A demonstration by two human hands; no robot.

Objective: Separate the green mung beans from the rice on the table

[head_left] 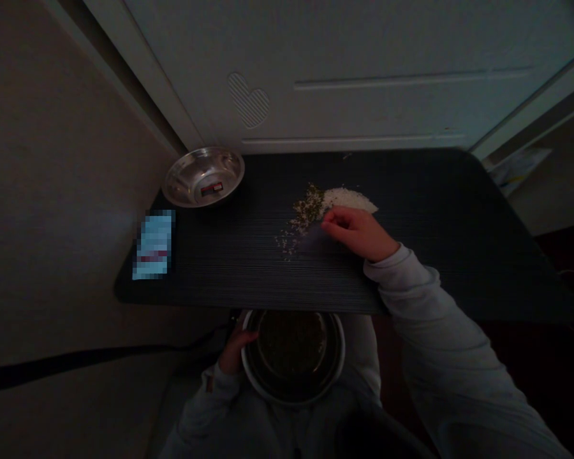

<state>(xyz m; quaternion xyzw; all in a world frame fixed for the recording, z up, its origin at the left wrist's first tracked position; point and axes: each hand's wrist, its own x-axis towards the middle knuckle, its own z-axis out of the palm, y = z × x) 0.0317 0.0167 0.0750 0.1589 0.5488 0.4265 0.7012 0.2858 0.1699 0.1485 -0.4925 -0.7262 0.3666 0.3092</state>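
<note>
On the dark table lies a heap of white rice grains (pixel 348 198), with small green beans or seeds (pixel 310 203) mixed into its left side. Loose grains are scattered toward the table's near edge. My right hand (pixel 358 231) is at the near side of the heap, its thumb and fingers pinched together; whatever they hold is too small to make out. Below the table edge, my left hand (pixel 236 349) grips the left rim of a metal bowl (pixel 340 357) on my lap. Dark greenish contents (pixel 291 344) show inside that bowl.
A shiny metal bowl (pixel 172 188) with a dark label inside stands at the table's back left. Nearer, a lit, blurred-out phone (pixel 154 245) lies by the left edge. A white panel (pixel 363 108) with a heart shape rises behind the table (pixel 459 255).
</note>
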